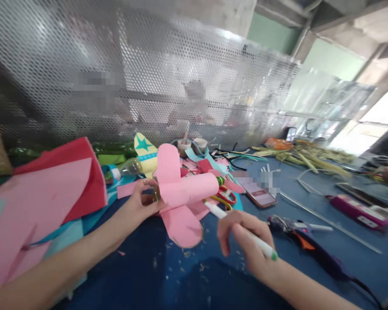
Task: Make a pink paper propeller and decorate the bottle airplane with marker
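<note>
The left hand (144, 201) grips the pink-wrapped bottle (194, 188) by its left end, over the desk (116, 280), short of the far edge. Long axis: left to right. The right hand (249, 242), fingers closed on a white pen (217, 211), lies right of the lower wing (184, 228); tip contact cannot be confirmed.

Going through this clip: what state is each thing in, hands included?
Left hand: fingers closed on the pink plane's end
Right hand: holding the marker
Pink plane: held up, two rounded wings spread
Marker: tip towards the plane; contact unclear
Glue gun: lying down, red light on
Phone: flat, face up, screen apparently lit
Red sheet: edge raised
</note>
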Demonstrator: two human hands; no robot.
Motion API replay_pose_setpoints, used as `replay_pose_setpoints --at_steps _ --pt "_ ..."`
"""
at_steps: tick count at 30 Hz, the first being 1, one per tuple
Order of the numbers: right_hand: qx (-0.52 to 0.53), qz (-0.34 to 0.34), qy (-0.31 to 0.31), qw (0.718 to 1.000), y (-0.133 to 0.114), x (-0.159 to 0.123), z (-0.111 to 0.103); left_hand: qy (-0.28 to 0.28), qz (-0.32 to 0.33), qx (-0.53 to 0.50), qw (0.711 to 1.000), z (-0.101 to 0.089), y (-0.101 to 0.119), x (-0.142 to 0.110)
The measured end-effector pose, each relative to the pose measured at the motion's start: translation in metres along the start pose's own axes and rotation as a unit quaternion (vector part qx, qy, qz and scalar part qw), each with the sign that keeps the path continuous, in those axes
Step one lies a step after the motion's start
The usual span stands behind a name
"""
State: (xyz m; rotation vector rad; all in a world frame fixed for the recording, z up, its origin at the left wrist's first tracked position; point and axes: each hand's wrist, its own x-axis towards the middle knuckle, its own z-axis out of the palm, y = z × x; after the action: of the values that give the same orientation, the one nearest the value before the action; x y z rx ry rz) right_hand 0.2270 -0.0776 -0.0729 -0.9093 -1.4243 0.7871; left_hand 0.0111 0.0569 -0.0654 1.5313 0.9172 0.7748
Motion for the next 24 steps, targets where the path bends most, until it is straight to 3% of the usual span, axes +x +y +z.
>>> replay_pose_setpoints --at_steps 2,7,14,16,20,24 --pt "0.08 0.059 -0.016 0.995 0.001 0.001 0.003 -0.01 0.016 0.029 0.999 0.01 -0.005 -0.004" --pt "0.178 0.112 -0.006 0.978 0.007 0.009 -0.004 -0.006 0.015 0.108 0.994 0.021 -0.005 -0.017" --pt "0.162 0.24 -0.16 0.944 0.008 0.001 -0.001 -0.002 0.09 0.188 0.978 0.023 -0.013 -0.022" --pt "0.177 0.247 -0.151 0.941 0.005 0.001 0.0 0.001 0.085 0.194 0.977 0.023 -0.014 -0.022" --pt "0.232 0.209 -0.063 0.948 0.0 0.007 -0.003 0.003 0.056 0.185 0.981 0.024 -0.01 -0.024" --pt "0.227 0.234 -0.099 0.94 0.003 0.007 -0.002 0.017 0.046 0.179 0.983 0.024 -0.011 -0.025"
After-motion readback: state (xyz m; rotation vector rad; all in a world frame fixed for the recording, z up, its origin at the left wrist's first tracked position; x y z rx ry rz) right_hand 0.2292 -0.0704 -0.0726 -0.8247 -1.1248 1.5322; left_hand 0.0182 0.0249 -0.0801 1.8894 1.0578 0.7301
